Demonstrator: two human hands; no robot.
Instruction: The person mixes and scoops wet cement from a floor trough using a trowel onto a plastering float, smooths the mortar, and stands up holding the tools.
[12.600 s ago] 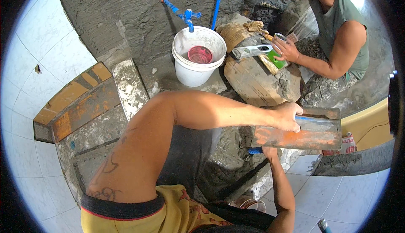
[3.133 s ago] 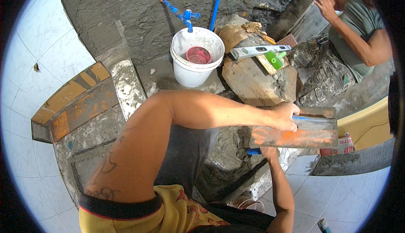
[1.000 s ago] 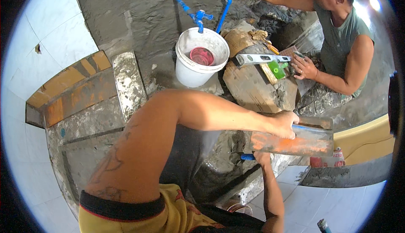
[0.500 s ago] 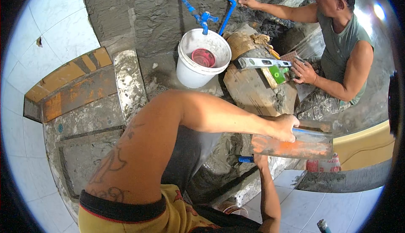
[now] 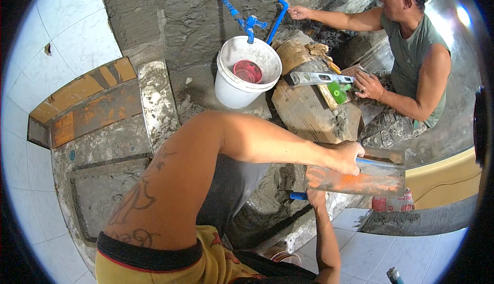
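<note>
My left hand (image 5: 349, 158) reaches across to the right, its fingers closed round the blue handle of a flat rectangular plastering trowel (image 5: 355, 180). The trowel's metal face carries grey and orange smears. Just below the plate, my right hand (image 5: 317, 197) is closed on a blue-handled tool (image 5: 298, 195). Only the end of that handle shows; the plate covers the rest. Wet grey mortar (image 5: 270, 196) lies under and to the left of both hands.
A white bucket (image 5: 226, 86) holding a red container stands below a blue tap (image 5: 250, 24). Right of it, a spirit level (image 5: 314, 77) and a green tool (image 5: 338, 92) lie on cardboard. A co-worker (image 5: 417, 57) crouches there, one hand toward a blue pipe (image 5: 278, 21).
The co-worker has leaned slightly left, with the outstretched hand closer to the blue pipe. My right hand and the trowel plate have shifted very slightly left and down.
</note>
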